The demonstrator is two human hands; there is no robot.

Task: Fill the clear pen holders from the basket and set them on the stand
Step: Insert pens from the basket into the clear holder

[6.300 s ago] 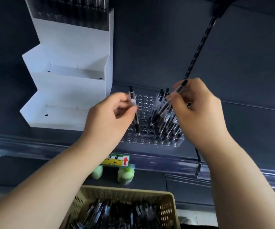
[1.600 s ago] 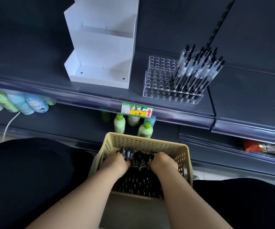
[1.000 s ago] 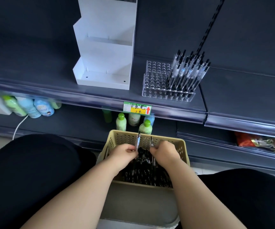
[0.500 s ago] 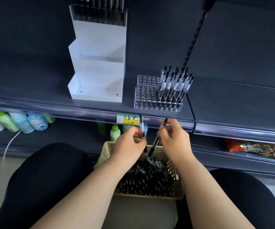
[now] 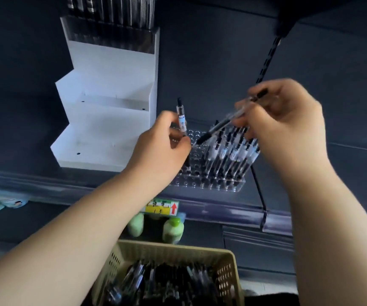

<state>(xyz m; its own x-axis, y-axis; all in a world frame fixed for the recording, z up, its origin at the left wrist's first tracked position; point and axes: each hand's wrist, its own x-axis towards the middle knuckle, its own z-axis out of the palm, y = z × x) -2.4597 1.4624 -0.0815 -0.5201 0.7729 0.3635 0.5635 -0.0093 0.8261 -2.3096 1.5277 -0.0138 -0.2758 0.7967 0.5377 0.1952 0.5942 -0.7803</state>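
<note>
A clear pen holder [image 5: 211,184] stands on the dark shelf, its right half packed with several pens [image 5: 233,149]. My left hand [image 5: 158,149] grips one pen [image 5: 181,117] upright over the holder's empty left holes. My right hand [image 5: 284,122] pinches another pen [image 5: 220,127] that slants down to the left, tip just above the holder. A beige basket [image 5: 171,252] of pens sits low in the middle. The white stepped stand [image 5: 109,120] is left of the holder, with a filled holder [image 5: 112,25] on its top step.
A yellow price tag [image 5: 161,208] hangs on the shelf's front rail [image 5: 45,180]. Green bottles [image 5: 173,230] stand on the lower shelf behind the basket. A slotted black upright [image 5: 266,60] runs up behind my right hand.
Both hands have risen from the basket, each with a pen, and are now over the clear holder on the shelf. The view has tilted upward.
</note>
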